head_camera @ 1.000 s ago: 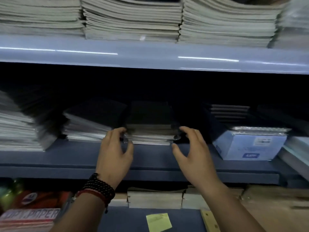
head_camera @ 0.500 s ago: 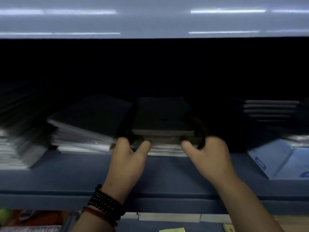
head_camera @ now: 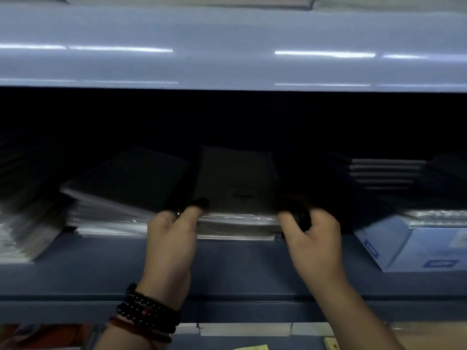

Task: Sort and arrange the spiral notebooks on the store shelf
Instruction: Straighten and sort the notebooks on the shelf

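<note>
Left hand (head_camera: 171, 243) higher on notebook stack (head_camera: 237, 224)

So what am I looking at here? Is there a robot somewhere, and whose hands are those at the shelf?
There is no robot: these are a person's two bare hands, filmed by a wide-angle camera worn on the head, looking forward and down. That is why the arms come in from below. The left hand, with beaded bracelets on its wrist, and the right hand each grip a front corner of the middle stack of spiral notebooks, which lies on the dark blue shelf. Another notebook stack lies to its left, and a light blue box stands to its right. Deeper in, the shelf is too dark to read.
</note>
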Tool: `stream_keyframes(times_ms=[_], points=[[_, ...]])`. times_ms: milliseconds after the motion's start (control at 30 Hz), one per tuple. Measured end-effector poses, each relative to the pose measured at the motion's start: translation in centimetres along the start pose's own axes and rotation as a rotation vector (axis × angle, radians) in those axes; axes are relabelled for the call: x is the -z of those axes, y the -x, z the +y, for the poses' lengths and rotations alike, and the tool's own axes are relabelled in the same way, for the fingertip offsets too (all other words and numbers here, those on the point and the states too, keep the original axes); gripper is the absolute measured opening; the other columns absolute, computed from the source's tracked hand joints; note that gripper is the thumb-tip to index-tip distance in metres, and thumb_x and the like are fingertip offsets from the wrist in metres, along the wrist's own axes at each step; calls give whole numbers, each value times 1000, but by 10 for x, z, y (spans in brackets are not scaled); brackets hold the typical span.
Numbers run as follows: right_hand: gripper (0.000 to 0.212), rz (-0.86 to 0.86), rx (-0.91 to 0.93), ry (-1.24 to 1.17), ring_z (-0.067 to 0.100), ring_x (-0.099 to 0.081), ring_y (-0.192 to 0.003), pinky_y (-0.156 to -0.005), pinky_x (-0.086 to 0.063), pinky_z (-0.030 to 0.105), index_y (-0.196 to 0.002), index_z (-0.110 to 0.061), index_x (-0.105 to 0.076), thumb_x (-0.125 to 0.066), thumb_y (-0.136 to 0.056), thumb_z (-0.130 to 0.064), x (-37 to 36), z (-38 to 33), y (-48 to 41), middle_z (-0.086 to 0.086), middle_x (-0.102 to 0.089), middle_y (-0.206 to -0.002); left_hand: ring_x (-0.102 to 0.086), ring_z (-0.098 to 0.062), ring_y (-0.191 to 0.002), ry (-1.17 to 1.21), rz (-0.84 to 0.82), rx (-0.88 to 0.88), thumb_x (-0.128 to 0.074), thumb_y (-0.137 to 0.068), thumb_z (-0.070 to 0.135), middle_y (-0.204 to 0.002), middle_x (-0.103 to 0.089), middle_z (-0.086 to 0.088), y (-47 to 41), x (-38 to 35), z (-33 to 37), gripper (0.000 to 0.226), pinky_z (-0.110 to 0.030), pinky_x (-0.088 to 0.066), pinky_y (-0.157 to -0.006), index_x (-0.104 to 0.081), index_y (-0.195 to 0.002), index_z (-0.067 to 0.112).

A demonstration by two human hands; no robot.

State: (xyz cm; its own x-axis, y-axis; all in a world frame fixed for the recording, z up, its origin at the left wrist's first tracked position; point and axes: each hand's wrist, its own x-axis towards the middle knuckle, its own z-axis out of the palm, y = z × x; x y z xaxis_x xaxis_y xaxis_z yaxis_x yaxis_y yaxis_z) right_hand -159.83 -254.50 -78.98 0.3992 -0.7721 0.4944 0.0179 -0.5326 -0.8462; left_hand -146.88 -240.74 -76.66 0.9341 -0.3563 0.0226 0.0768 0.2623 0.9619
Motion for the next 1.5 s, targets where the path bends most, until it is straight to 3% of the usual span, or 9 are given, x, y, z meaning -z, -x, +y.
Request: stream_keyframes(times_ms=[100, 200, 333, 567, 800, 1033, 1267, 1400, 1500], points=[[14, 43, -30, -41, 15, -62, -87, -76, -50, 29, -81, -25, -70, -68, -84, -38, 0, -2, 12, -11, -64, -80, -65, -21, -84, -28, -116, -32, -75, -86, 20, -83, -69, -9, 15, 12, 10, 28, -35, -50, -83, -63, -78, -4], [12, 76, 60, 11, 10, -57, -103, -87, -46, 26, -93, -31, -71, -75, -86, -23, 6, -16, 33, -22, -62, -96, -69, -16, -99, -139, -236, -81, -72, -89, 20, -101, -76, -3, 32, 32, 18, 22, -37, -51, -94, -72, -93, -1], [28, -56, -54, -147, 4, -63, -99, -78, -49, 13, -103, -36, -69, -74, -88, -14, 18, -33, 58, -18, -67, -111, -75, -24, -93, -46, -356, 54, -60, -87, -13, -104, -77, -13, 57, 54, 20, 31, -26, -58, -72, -62, -112, 5], [42, -102, -349, -276, -6, -66, -93, -65, -52, 11, -126, -32, -55, -74, -89, -24, 38, -46, 68, -15, -66, -116, -69, -38, -108, 35, -433, 210, -51, -82, -25, -118, -71, -22, 76, 73, 15, 62, -43, -62, -82, -55, -131, 13], [34, -208, -440, -450, 19, -74, -95, -88, -59, 42, -120, -20, -61, -69, -90, -5, 49, -58, 67, -5, -77, -103, -69, -35, -111, -25, -451, 155, -56, -89, -12, -118, -73, -15, 94, 69, 22, 51, -60, -46, -104, -54, -130, 19], [37, -275, -308, -438, 15, -73, -95, -70, -57, 22, -119, -20, -60, -69, -89, 0, 59, -68, 69, -4, -76, -106, -73, -20, -104, -134, -377, -56, -71, -88, 8, -109, -77, -2, 99, 63, 33, 33, -29, -60, -81, -65, -119, 18], [11, -267, -91, -547, 4, -60, -121, -104, -44, 30, -79, -18, -64, -71, -73, -23, 66, -81, 68, 1, -74, -112, -67, -22, -106, -157, -255, -340, -75, -76, 7, -118, -65, -15, 89, 72, 33, 23, -19, -53, -84, -78, -95, 19], [19, -210, -48, -435, 4, -50, -132, -104, -42, 29, -74, -31, -69, -68, -58, -41, 58, -77, 69, -15, -53, -142, -72, -21, -84, 227, -325, 78, -53, -93, 8, -115, -73, -13, 96, 66, 38, 27, -28, -60, -63, -72, -112, 6], [5, -157, -140, -559, -3, -58, -116, -88, -48, 20, -80, -18, -72, -67, -81, -16, 54, -68, 65, -13, -50, -141, -71, -29, -101, 310, -367, 307, -53, -97, 29, -120, -73, -12, 95, 64, 42, 36, -36, -58, -76, -70, -122, 8]])
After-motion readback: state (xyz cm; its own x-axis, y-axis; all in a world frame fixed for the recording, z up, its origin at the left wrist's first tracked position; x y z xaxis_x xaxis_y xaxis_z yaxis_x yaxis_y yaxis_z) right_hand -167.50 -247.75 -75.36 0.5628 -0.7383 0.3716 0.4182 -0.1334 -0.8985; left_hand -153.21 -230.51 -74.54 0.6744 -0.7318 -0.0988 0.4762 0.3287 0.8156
